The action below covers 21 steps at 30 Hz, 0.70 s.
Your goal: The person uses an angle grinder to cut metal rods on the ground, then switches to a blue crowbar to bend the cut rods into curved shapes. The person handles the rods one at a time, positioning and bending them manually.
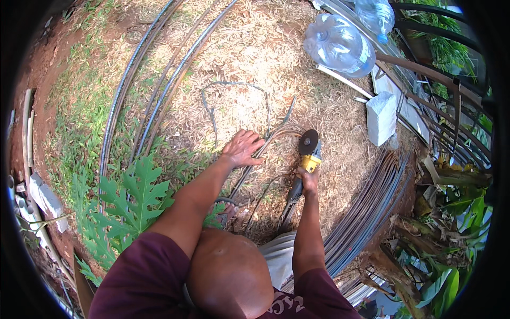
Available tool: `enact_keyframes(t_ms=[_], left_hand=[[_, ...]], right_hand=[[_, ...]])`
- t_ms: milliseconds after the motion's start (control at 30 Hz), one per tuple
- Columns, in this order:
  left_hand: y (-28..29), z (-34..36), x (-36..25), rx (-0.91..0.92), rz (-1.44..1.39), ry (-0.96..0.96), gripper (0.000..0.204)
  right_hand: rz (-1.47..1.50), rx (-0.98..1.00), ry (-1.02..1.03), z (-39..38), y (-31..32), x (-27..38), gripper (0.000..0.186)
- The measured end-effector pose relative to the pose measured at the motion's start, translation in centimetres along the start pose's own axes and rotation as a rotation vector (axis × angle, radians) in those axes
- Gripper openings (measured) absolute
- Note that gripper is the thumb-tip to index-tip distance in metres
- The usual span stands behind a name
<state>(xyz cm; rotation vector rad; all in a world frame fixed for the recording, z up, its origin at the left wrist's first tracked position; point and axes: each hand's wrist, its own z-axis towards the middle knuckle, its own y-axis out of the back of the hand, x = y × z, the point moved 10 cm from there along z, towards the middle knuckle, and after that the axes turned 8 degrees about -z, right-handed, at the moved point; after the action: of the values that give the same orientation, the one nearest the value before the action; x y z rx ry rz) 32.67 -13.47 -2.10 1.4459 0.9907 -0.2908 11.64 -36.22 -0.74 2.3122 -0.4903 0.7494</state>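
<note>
Gripping the yellow-and-dark angle grinder (311, 162), the right hand (309, 182) was closed around its body above dry grass (239, 53); the left hand (243, 148), fingers spread, reached to the thin rods (273, 136) nearby.

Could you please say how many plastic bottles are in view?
2: a large bottle at upper right, and a blue-capped bottle beside it, cut off by the top edge.

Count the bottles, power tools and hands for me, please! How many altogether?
Big clear plastic bottles: 2
Yellow-and-black angle grinder with a round dark disc: 1
The person's bare hands, left hand and right hand: 2
Total: 5
</note>
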Motion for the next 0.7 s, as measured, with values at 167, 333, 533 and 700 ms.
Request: enact_keyframes(t_ms=[167,333,533,700], left_hand=[[0.2,0.0,-0.2,0.007,0.015,-0.008,0.077],[0.3,0.1,-0.2,0.041,0.003,0.005,0.078],[0.2,0.0,-0.2,-0.015,0.026,-0.019,0.075],[0.2,-0.3,-0.2,-0.096,0.056,-0.059,0.070]], right_hand=[[0.003,-0.019,-0.001,-0.7,0.0,0.8,0.036],[0.061,-0.018,0.004,-0.6,-0.3,0.7,0.038],[0.013,-0.043,0.026,0.4,0.3,-0.3,0.038],[0.013,-0.029,0.034,0.8,0.3,-0.8,0.039]])
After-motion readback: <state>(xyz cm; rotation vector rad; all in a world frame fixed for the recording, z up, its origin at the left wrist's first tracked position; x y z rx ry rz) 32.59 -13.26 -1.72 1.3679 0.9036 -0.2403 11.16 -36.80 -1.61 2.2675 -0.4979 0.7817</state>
